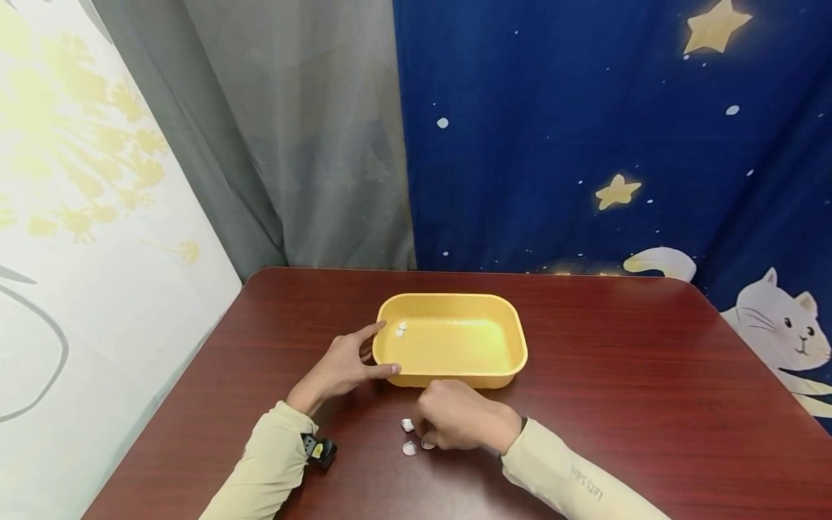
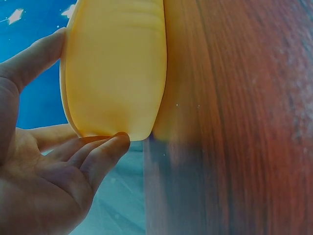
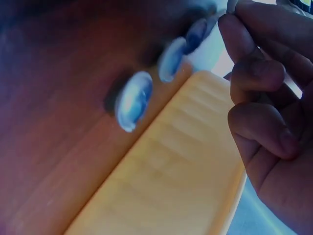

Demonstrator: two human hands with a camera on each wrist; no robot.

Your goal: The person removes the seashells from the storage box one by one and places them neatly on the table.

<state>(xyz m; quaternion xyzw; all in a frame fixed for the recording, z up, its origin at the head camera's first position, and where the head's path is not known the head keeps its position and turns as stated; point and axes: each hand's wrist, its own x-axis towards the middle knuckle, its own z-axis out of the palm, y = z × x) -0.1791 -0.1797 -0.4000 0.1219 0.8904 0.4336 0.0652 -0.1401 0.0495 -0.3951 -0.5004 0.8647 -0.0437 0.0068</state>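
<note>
A shallow yellow plastic basin [image 1: 455, 380] stands on the table. My left hand [image 1: 341, 366] holds its left end, the thumb at the near side and the fingers spread along the rim; in the left wrist view, the fingers touch the basin's wall [image 2: 115, 73]. Just in front of the basin, my right hand [image 1: 458, 417] has its fingers curled, and its fingertips pinch a small white piece [image 3: 233, 6], only partly visible. Small white shell-like pieces lie beside it, among them one white shell [image 1: 409, 448] and another shell [image 3: 134, 100]. Two small white pieces [image 1: 401, 329] lie inside the basin.
The dark red wooden table [image 1: 624, 404] extends to both sides of the basin. Behind it hang a grey curtain [image 1: 338, 144] and a blue star-patterned curtain [image 1: 520, 144]. A white patterned panel [image 1: 97, 289] stands at the left edge.
</note>
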